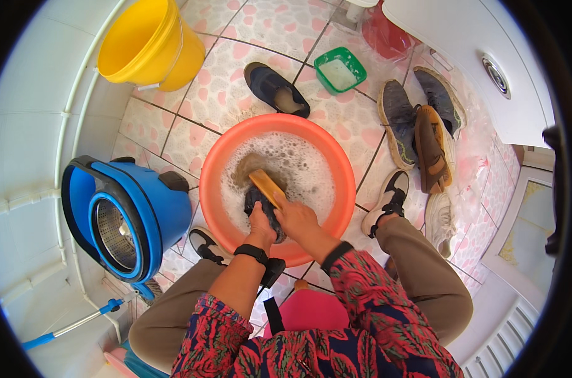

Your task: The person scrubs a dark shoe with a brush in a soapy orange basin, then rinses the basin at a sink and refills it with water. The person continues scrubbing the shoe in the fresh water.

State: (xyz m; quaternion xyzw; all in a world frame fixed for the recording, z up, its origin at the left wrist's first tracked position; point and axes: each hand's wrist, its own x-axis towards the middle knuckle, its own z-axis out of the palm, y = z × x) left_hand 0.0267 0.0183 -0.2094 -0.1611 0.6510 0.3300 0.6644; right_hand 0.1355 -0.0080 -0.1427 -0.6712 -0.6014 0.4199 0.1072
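Note:
Between my feet stands an orange plastic basin (pixel 208 189) of soapy water (pixel 309 165), with foam and a brownish murky patch near its middle. My left hand (pixel 261 222) grips a dark wet shoe (pixel 268 208) just inside the near side of the basin. In my right hand (pixel 295 218) is a wooden scrubbing brush (pixel 266 186), its head angled over the far part of the shoe. The bristles are hidden under the wood. A second dark slip-on shoe (pixel 276 90) lies on the tiles against the basin's far rim.
A green plastic tub (pixel 335 85) with whitish contents sits beyond the basin. Several shoes, including a brown sandal (pixel 427 146), crowd the right. At left are a yellow bucket (pixel 182 61), a blue mop bucket (pixel 172 203) and a mop handle (pixel 78 326). A white cabinet (pixel 456 28) overhangs the upper right.

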